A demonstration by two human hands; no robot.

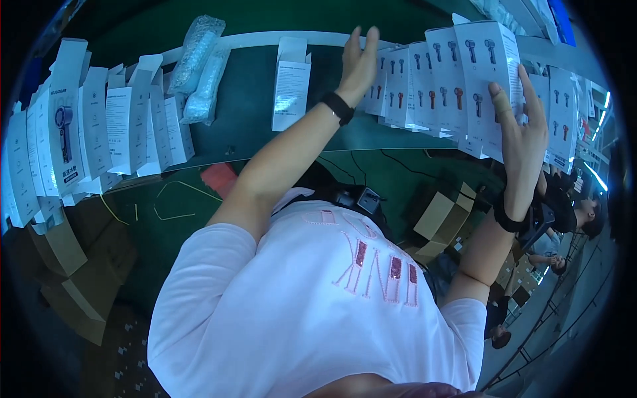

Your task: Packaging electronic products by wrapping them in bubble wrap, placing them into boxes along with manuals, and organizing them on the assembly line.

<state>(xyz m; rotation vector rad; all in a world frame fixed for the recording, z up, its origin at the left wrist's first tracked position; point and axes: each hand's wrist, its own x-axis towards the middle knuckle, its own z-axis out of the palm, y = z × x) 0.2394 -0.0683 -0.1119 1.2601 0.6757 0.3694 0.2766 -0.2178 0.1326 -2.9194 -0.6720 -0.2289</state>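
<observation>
The green bench (245,99) carries upright white boxes. My left hand (358,63) rests flat, released, on a row (411,86) already lined up; my right hand (521,132) grasps another box (488,73) beside it, not yet set down.

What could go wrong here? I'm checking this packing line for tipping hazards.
1. The right hand grips the end box of a leaning row of white boxes; pulling it away may topple the rest.
2. The left hand presses the row's other end near the table's far edge, so boxes could slide off.
3. The lone upright box stands close to the left forearm and might be knocked over.
</observation>
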